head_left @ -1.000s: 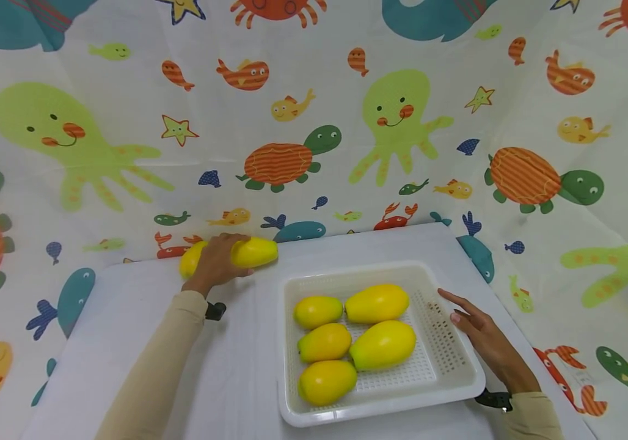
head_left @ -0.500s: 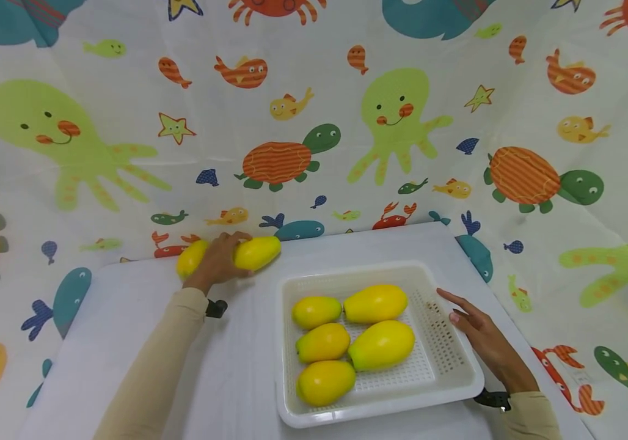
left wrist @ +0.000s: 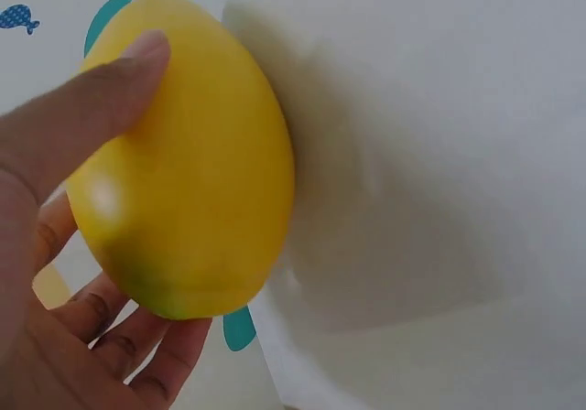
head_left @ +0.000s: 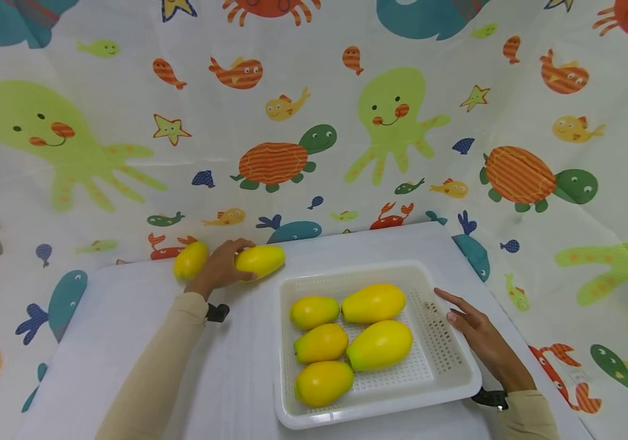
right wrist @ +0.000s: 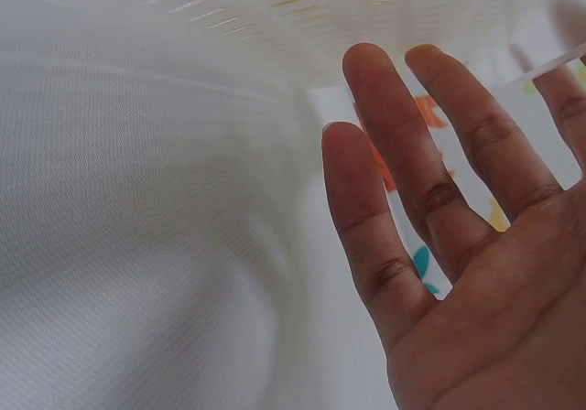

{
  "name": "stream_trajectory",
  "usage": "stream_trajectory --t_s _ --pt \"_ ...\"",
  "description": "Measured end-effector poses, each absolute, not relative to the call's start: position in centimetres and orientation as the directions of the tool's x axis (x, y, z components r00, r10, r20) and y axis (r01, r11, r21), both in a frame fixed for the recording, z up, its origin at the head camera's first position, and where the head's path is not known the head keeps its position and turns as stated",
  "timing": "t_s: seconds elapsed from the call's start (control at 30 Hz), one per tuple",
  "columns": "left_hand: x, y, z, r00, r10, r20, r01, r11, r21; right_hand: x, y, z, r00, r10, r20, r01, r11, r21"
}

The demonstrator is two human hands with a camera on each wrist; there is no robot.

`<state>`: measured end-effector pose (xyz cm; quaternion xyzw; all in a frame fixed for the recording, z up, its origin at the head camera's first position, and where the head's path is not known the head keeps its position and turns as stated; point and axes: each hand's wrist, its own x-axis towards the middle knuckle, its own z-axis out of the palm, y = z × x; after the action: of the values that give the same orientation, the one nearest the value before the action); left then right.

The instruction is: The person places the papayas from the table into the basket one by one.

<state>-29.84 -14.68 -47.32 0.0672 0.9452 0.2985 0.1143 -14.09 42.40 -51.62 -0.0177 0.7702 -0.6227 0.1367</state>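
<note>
In the head view my left hand (head_left: 219, 266) grips a yellow papaya (head_left: 261, 261) near the table's back edge. The left wrist view shows the thumb across this papaya (left wrist: 197, 167) and the other fingers beneath its green-tinged end. A shadow lies beside it on the cloth; whether it touches the table I cannot tell. A second yellow papaya (head_left: 190, 261) lies just left of that hand. My right hand (head_left: 484, 336) is at the right rim of a white plastic basket (head_left: 380, 410), its fingers extended. In the right wrist view, the fingers (right wrist: 394, 108) are straight beside the basket's slotted wall.
Several yellow papayas (head_left: 380, 345) lie inside the basket, mostly in its left and middle parts. Bare slotted floor shows at the basket's right side. White cloth covers the table (head_left: 143, 305). Behind it hangs a curtain (head_left: 292, 201) printed with sea animals.
My left hand has shifted the gripped papaya slightly right and nearer, away from the other papaya, so the gap between them is wider. The right hand stays at the basket's rim.
</note>
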Motion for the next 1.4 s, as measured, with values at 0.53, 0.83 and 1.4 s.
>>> stream_trajectory --t_s 0.53,0.83,1.4 --pt "-26.8 -13.5 -43.1 -0.98 0.178 0.093 0.199 0.782 0.591 -14.0 42.6 -51.8 -0.963 -0.207 -0.17 0.123 0.222 -0.967" --pt "-24.4 -9.7 -40.1 -0.949 0.245 0.197 0.315 0.735 0.6 -14.1 42.8 -51.9 -0.967 -0.206 -0.152 0.103 0.23 -0.968" --pt "-20.6 -1.2 -38.5 -0.811 0.552 0.194 0.557 0.628 0.543 -14.0 42.7 -52.0 -0.971 -0.205 -0.123 0.074 0.232 -0.97"
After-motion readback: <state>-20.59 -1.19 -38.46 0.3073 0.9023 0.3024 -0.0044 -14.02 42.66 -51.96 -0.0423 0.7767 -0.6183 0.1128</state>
